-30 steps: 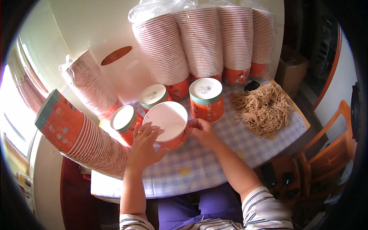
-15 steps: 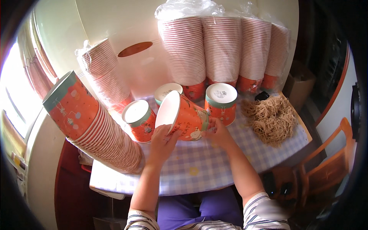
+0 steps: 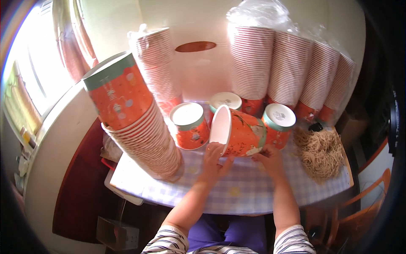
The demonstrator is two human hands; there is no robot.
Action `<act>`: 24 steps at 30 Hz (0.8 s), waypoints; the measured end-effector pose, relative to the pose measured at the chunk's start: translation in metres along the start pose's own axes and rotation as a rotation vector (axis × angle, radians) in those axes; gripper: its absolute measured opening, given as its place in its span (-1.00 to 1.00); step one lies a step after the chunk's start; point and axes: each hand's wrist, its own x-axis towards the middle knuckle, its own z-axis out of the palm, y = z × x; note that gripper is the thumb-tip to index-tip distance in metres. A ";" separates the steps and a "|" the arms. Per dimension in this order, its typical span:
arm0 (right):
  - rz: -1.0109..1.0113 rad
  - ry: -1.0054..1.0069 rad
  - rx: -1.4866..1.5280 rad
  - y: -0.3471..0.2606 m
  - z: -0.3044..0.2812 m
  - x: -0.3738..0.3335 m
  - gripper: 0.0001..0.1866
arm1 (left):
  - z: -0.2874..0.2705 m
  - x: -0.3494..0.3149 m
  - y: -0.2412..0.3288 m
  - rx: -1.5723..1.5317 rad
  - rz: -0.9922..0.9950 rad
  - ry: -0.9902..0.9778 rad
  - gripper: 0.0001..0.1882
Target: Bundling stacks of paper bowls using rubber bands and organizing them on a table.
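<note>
An orange paper bucket (image 3: 246, 132) with a green base band lies tipped in the air over the table, its white mouth turned left. My left hand (image 3: 215, 161) grips it at the lower rim, with the thumb along its side. At the green base end, my right hand (image 3: 270, 160) has its fingers closed on the lower edge. Three like buckets stand upside down close by: one to the left (image 3: 186, 127), one behind (image 3: 226, 100) and one to the right (image 3: 278, 122). A tall unwrapped stack of buckets (image 3: 141, 127) leans at the left.
Plastic-wrapped bucket stacks (image 3: 251, 59) line the table's back right; another wrapped stack (image 3: 156, 63) stands back left. A tangled heap of tan string (image 3: 320, 154) lies at the right. The table carries a blue checked cloth (image 3: 237, 199). A wooden chair (image 3: 363, 211) stands at the right.
The head view has swung left, so everything sits farther right in the picture. Both hands keep their hold on the bucket, which stays tipped with its mouth to the left.
</note>
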 end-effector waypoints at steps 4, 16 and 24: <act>-0.115 0.062 -0.126 0.009 -0.002 -0.002 -0.85 | -0.001 -0.012 -0.010 -0.002 -0.081 0.129 -0.44; -1.017 0.158 -0.771 -0.235 0.041 0.073 -0.90 | 0.023 -0.030 -0.027 0.021 -0.266 0.042 -0.53; -1.607 -0.205 -1.111 -0.364 0.166 0.110 -0.90 | 0.026 -0.031 -0.027 -0.033 -0.304 0.022 -0.60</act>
